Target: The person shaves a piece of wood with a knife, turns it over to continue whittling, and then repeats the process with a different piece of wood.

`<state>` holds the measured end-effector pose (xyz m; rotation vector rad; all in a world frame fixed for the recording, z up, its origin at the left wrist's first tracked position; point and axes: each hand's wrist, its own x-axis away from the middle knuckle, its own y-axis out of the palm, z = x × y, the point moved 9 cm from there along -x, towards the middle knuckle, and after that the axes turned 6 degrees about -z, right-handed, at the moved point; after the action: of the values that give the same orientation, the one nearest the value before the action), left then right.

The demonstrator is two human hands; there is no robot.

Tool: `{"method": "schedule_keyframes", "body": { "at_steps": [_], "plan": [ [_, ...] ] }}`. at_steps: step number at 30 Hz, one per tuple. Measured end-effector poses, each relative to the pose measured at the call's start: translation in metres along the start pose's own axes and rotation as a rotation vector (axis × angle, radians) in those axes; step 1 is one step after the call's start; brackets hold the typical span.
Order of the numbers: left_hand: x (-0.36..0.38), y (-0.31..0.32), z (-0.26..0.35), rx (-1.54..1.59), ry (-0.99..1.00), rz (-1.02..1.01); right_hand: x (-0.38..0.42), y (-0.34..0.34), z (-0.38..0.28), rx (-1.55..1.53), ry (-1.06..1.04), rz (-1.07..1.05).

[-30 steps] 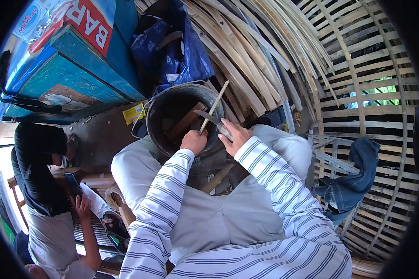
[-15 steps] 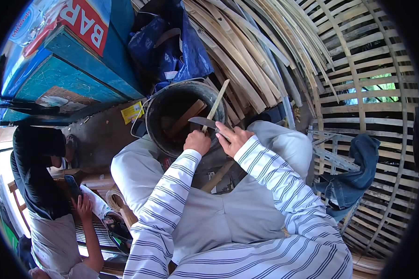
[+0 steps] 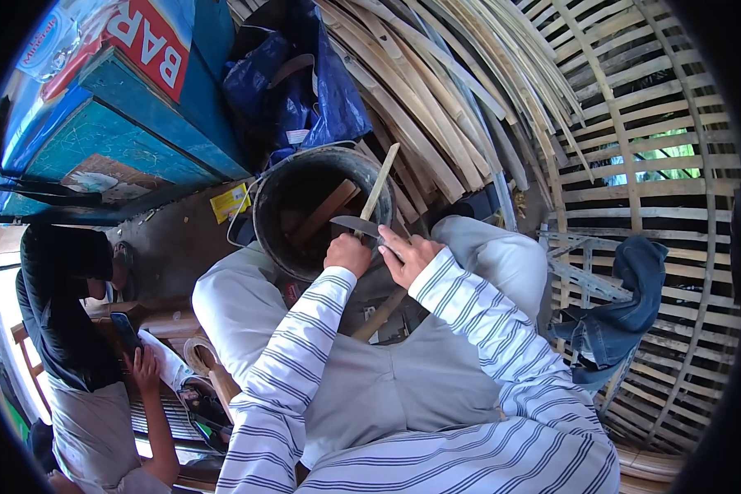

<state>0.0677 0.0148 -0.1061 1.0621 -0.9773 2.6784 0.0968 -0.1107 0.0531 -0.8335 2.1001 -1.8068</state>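
Note:
My left hand (image 3: pixel 349 254) is closed around the lower end of a thin wooden strip (image 3: pixel 379 183), which slants up and to the right over the bucket's rim. In my right hand (image 3: pixel 411 253) is a knife (image 3: pixel 355 225), its index finger laid along the back of it. The dark blade points left and crosses the strip just above my left fist. Below both hands stands a dark bucket (image 3: pixel 265 216) between my knees, with some wood pieces (image 3: pixel 325 212) inside. The knife's handle is mostly hidden by my fingers.
Long wooden strips (image 3: pixel 424 107) are stacked beyond the bucket, beside a blue bag (image 3: pixel 337 107). A teal cabinet (image 3: pixel 160 136) stands at left. Another person's hand (image 3: pixel 146 368) holds a phone (image 3: pixel 127 333) at lower left. Jeans (image 3: pixel 622 305) hang by the slatted bamboo wall (image 3: pixel 675 189).
The whole view has shifted slightly to the left. Knife, strip and both hands keep nearly the same grip, with the blade still across the strip just above my left fist.

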Motion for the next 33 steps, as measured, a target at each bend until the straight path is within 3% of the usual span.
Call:
{"method": "schedule_keyframes", "body": {
  "at_steps": [4,6,7,10,11,14,15,18,19,22,23,26,30,33],
  "plan": [
    [0.024,-0.02,0.017,0.103,-0.14,-0.032,-0.017,-0.009,0.023,-0.006,0.156,0.125],
    [0.024,-0.027,0.021,0.097,-0.072,0.013,-0.009,-0.007,0.004,0.016,0.053,-0.01],
    [0.022,-0.024,0.018,0.094,-0.069,0.01,-0.003,-0.002,0.001,0.012,-0.011,0.021],
    [0.024,-0.018,0.016,0.089,-0.084,-0.004,-0.028,0.003,0.052,0.067,0.231,0.087],
    [0.024,-0.018,0.017,0.094,-0.092,-0.002,-0.031,0.007,0.058,0.0,0.219,0.035],
    [0.003,-0.001,0.007,0.034,0.04,-0.027,-0.01,0.008,0.02,-0.059,0.068,-0.072],
    [-0.016,0.017,-0.001,-0.068,0.16,-0.022,-0.014,0.01,0.028,-0.121,0.077,-0.005],
    [0.01,-0.009,0.01,0.254,-0.128,-0.186,-0.028,0.006,0.034,-0.086,0.102,0.039],
    [0.008,-0.009,0.008,0.242,-0.126,-0.175,-0.026,0.004,0.03,-0.042,0.096,0.024],
    [0.001,-0.007,0.016,0.046,0.219,0.045,-0.01,-0.001,0.007,-0.013,-0.026,-0.013],
    [0.0,-0.004,0.017,0.023,0.276,0.032,-0.012,0.0,0.011,0.003,0.012,0.001],
    [0.02,-0.01,0.012,0.239,-0.13,-0.219,-0.035,0.005,0.058,-0.009,0.193,0.049],
    [0.013,-0.008,0.009,0.217,-0.112,-0.174,-0.014,0.003,0.027,-0.057,0.033,-0.059],
    [0.011,-0.005,0.005,0.245,-0.123,-0.195,-0.017,-0.003,0.026,-0.064,0.047,-0.022]
  ]
}}
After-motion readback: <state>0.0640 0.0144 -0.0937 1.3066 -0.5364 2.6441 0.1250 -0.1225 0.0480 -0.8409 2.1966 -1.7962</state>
